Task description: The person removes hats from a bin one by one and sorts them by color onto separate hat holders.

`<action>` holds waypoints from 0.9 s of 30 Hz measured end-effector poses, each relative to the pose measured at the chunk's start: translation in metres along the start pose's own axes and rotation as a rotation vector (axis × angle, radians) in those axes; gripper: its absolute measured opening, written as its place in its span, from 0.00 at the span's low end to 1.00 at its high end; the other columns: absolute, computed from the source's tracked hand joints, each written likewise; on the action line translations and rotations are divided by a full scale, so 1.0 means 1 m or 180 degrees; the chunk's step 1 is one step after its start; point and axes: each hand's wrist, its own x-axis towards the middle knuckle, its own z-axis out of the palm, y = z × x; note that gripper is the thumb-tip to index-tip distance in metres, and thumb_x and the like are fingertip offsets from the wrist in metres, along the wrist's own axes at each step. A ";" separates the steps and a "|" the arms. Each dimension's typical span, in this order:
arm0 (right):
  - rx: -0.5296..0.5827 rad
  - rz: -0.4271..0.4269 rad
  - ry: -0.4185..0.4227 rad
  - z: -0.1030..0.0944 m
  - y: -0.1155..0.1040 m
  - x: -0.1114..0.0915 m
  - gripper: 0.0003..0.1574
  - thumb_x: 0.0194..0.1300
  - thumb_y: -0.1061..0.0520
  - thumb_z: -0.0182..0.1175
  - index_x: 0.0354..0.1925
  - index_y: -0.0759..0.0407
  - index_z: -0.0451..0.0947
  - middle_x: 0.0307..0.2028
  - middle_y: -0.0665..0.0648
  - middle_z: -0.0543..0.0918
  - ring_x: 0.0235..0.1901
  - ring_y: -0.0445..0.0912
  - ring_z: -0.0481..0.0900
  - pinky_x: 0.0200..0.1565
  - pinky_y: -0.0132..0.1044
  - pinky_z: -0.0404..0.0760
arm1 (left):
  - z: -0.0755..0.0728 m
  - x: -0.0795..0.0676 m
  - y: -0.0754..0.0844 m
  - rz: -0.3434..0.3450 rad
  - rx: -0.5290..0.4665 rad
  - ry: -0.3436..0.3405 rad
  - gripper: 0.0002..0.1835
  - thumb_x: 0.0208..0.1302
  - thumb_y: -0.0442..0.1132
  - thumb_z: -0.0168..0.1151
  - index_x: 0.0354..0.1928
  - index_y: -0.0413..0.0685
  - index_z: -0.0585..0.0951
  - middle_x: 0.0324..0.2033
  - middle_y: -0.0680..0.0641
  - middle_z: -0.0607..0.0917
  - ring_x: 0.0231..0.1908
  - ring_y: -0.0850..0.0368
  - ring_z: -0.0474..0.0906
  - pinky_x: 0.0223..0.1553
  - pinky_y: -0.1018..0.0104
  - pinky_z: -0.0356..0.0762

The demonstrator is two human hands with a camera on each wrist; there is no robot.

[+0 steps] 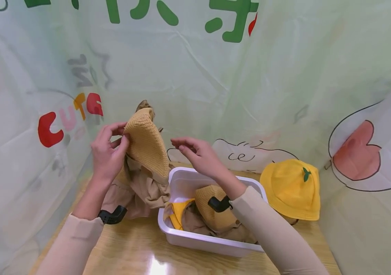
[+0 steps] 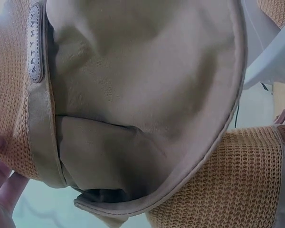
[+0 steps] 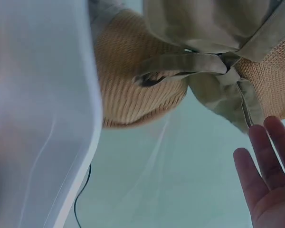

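A pale printed sheet (image 1: 195, 76) hangs behind the wooden table (image 1: 123, 244), whose back half carries a white tub (image 1: 212, 246) midway between the side edges. Inside it I see tan and yellow hats. A yellow hat (image 1: 291, 191) sits by the back right corner; tan hats (image 1: 152, 194) are bunched toward the back left. Above those, the left hand (image 1: 107, 154) pinches a straw-coloured hat (image 1: 147, 141) between thumb and fingers. The right hand (image 1: 198, 154), loosely opened and holding nothing, hovers just beside it. Smallest are the held hat's lettered patch (image 2: 35, 42) and the yellow one's green sprout (image 1: 306, 174).
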 end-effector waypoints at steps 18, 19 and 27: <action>0.0370 -0.0500 0.0347 0.045 -0.008 0.058 0.10 0.64 0.68 0.63 0.44 0.71 0.82 0.38 0.65 0.83 0.35 0.41 0.77 0.40 0.32 0.78 | 0.013 -0.005 0.012 -0.0323 -0.1043 -0.0108 0.14 0.63 0.21 0.61 0.51 0.27 0.78 0.44 0.57 0.85 0.42 0.62 0.84 0.40 0.74 0.83; 0.0318 -0.0554 0.0423 0.046 -0.008 0.059 0.09 0.63 0.67 0.64 0.43 0.71 0.82 0.38 0.65 0.83 0.35 0.42 0.77 0.39 0.31 0.78 | 0.012 -0.005 0.013 -0.0349 -0.1068 -0.0132 0.15 0.63 0.21 0.61 0.52 0.26 0.78 0.45 0.56 0.85 0.43 0.62 0.85 0.40 0.74 0.83; 0.0141 -0.0990 0.0708 0.051 -0.014 0.063 0.06 0.65 0.65 0.64 0.29 0.66 0.82 0.29 0.60 0.81 0.26 0.43 0.72 0.30 0.31 0.71 | 0.007 -0.004 0.015 -0.0411 -0.1061 -0.0189 0.17 0.63 0.21 0.62 0.54 0.27 0.77 0.44 0.54 0.84 0.44 0.61 0.85 0.42 0.74 0.83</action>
